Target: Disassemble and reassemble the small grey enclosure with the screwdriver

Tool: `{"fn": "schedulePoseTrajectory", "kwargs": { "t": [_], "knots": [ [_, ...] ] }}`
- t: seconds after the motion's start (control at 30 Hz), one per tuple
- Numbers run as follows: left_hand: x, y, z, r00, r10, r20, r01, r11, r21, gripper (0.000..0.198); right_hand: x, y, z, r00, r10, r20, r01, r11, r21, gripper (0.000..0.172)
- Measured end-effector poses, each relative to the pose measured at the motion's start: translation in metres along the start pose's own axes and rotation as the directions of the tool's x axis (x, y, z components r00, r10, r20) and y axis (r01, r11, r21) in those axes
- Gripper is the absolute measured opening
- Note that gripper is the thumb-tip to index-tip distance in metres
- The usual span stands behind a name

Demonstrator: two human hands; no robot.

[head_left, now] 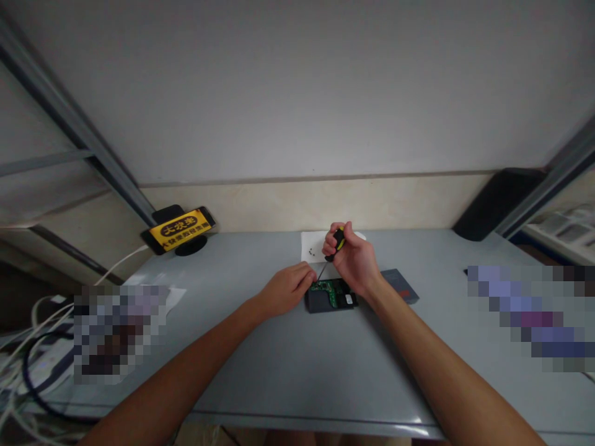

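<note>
My right hand (pixel 356 257) is wrapped round the black and yellow handle of a screwdriver (pixel 341 237). Its thin shaft slants down to the upper left part of a flat black device with an exposed green circuit board (pixel 332 292), which looks like a hard drive. At that same corner is my left hand (pixel 288 288), its fingers closed beside the screwdriver tip; what they pinch, if anything, is hidden. Behind the device lies a white sheet of paper (pixel 307 240) with several tiny dark screws (pixel 312 251) on it. A dark grey flat panel (pixel 400 286) rests partly behind my right wrist.
A phone (pixel 181 228) with a yellow screen leans on a stand at the back left. At the back right stands a black panel-like object (pixel 497 201). Cables (pixel 35 347) crowd the left edge of the grey table (pixel 279 365), and a wall closes off its back.
</note>
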State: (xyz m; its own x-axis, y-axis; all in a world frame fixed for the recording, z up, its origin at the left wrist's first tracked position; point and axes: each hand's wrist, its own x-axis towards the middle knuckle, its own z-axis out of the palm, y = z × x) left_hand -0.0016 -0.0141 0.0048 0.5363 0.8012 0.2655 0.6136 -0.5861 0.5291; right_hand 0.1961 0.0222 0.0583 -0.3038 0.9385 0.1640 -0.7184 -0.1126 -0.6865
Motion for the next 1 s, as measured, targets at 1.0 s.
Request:
{"fn": "schedulePoseTrajectory", "kwargs": {
  "t": [1.0],
  "knots": [
    [0.0030, -0.0032, 0.0013, 1.000, -0.025, -0.005, 0.025, 0.997, -0.069, 0.029, -0.0041, -0.0069, 0.0049, 1.000, -0.031, -0.003, 0.031, 0.997, -0.073, 0.035]
  ]
}}
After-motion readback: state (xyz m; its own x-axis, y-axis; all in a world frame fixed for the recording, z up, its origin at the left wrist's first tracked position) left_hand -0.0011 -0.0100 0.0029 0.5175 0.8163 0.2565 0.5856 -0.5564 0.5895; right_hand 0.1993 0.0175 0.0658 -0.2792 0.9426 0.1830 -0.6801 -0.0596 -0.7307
